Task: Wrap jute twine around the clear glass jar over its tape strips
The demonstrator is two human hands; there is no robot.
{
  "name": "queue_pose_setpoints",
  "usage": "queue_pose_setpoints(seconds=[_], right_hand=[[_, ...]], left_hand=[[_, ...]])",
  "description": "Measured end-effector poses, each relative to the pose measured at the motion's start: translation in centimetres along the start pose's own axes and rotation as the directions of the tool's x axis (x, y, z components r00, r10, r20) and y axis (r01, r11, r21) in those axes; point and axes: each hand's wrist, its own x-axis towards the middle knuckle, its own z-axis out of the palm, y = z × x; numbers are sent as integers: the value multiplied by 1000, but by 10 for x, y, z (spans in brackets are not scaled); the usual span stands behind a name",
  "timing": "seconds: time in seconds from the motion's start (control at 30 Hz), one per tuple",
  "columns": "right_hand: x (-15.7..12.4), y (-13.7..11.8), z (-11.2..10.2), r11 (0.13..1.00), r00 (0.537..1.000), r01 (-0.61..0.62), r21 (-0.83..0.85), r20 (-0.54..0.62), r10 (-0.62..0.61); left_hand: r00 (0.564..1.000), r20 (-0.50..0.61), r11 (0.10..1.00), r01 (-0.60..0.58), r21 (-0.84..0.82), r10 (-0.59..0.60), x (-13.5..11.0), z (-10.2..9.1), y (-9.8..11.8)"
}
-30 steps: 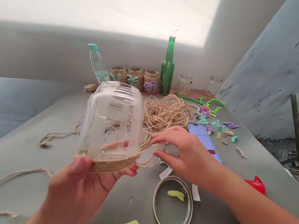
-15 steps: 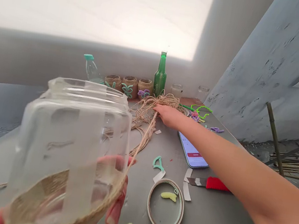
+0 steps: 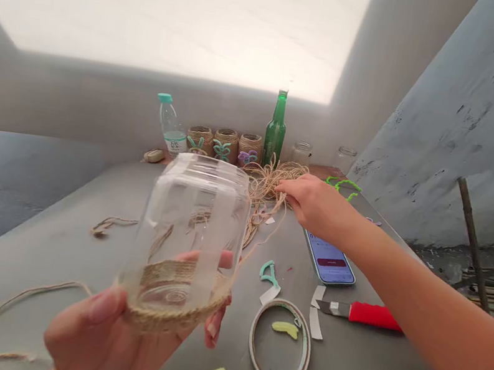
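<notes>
**Glass jar raised in left hand above craft table**

The tilted jar hangs in the air over the table's near edge, neck up, with clear tape strips running down its side. A band of jute twine circles its base. The left thumb lies across the band, while the other fingers curl behind the glass, clamped around the jar. A loose strand runs from the band to a tangled twine heap, where the right hand reaches out, its fingers close together. Their tips are at the heap, but whether they pinch the twine cannot be told. Beyond, a smartphone lies beside a red-handled craft knife and a tape roll. Twine-wrapped jars decorated with pipe cleaners line the back, next to a green glass bottle.
</notes>
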Motion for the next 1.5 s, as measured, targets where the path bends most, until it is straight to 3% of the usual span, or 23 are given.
queue_pose_setpoints(seconds=[0.1,0.17,0.2,0.37,0.5,0.63,0.83,0.93,1.13,1.3,1.4,1.5], right_hand=[[-42,-38,2,968,997,72,239,1,-74],[-61,-56,11,768,995,61,637,24,-99],[-68,-62,16,729,996,38,683,32,-82],[-76,-60,32,698,998,-31,716,59,-16],[-79,-47,34,512,990,-46,858,107,-90],[-80,-45,37,399,981,-172,901,192,-9],[-78,-53,47,410,984,-178,895,176,43],[-79,-54,53,340,984,-177,924,170,52],[-81,-56,61,147,965,-259,954,263,-5],[-85,-60,57,128,974,-226,966,220,56],[-86,-63,53,149,974,-204,967,186,130],[-84,-64,52,203,964,-193,960,146,222]], left_hand=[[997,-69,1000,-20,12,21,7,11,0],[992,-124,998,-15,67,24,10,16,0],[990,-140,996,-9,88,22,11,18,1],[977,-214,993,34,116,-8,12,23,2],[957,-290,999,11,41,1,13,24,2],[949,-314,1000,-9,-20,2,13,24,4],[963,-201,984,168,-64,-177,13,23,1],[968,-125,976,209,-68,-216,14,21,-3],[974,-24,970,221,-105,-224,14,17,-6],[958,-61,960,281,3,-280,20,25,-2],[954,-250,972,200,127,-164,22,26,-4],[895,-428,941,28,336,126,24,26,-8]])
